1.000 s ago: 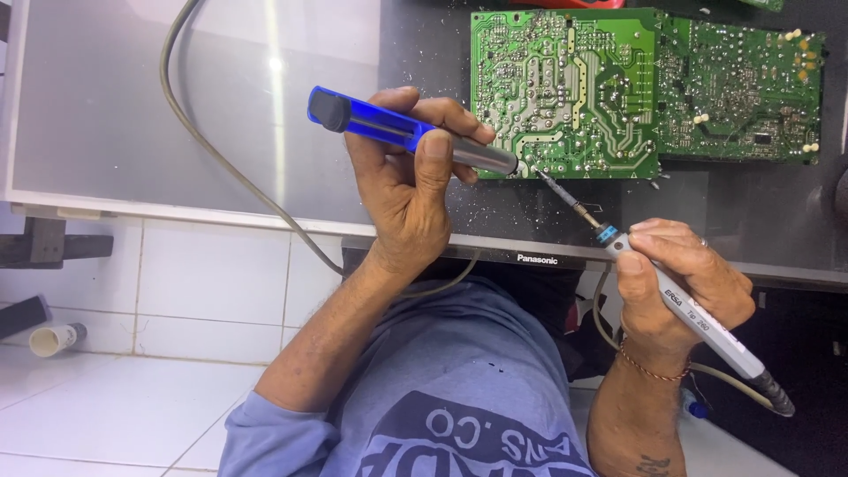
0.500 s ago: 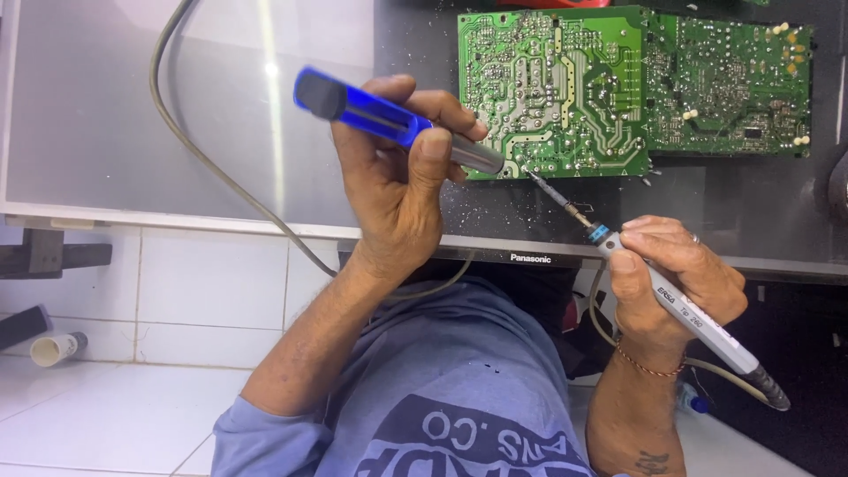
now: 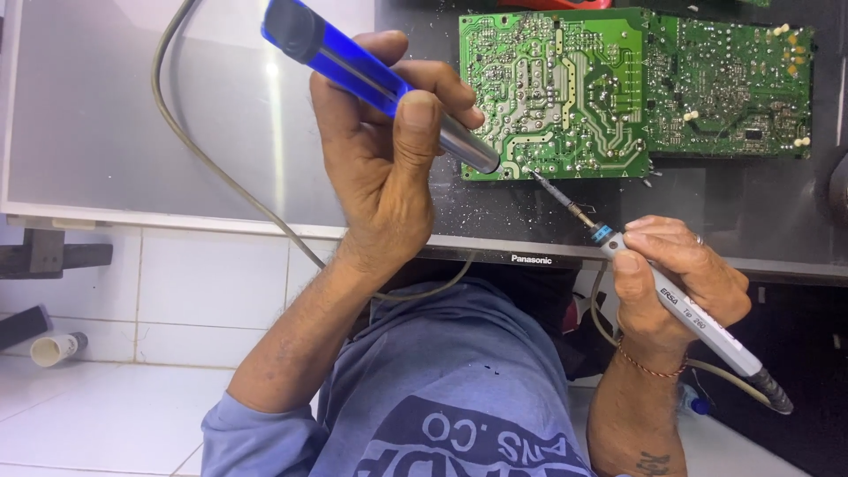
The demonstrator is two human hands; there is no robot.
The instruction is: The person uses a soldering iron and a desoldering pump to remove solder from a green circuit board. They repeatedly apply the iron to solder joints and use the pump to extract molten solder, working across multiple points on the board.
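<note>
left hand [image 3: 380, 185] gripping the blue desoldering pump [image 3: 353, 66] tight, right hand [image 3: 676, 274] wrapped round the soldering iron [image 3: 698, 322], both tips meeting at the green circuit board [image 3: 565, 88] edge

Bright even light; glare streak on grey panel [image 3: 177, 132]; sharp focus, soft shadows.

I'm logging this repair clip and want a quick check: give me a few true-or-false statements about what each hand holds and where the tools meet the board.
1. The left hand grips a blue-handled tool. True.
2. The right hand holds a white soldering iron. True.
3. The circuit board is red. False: it is green.
4. Both tool tips meet at the board's top edge. False: they meet at its lower edge.
5. A grey cable lies across the panel. True.
</note>
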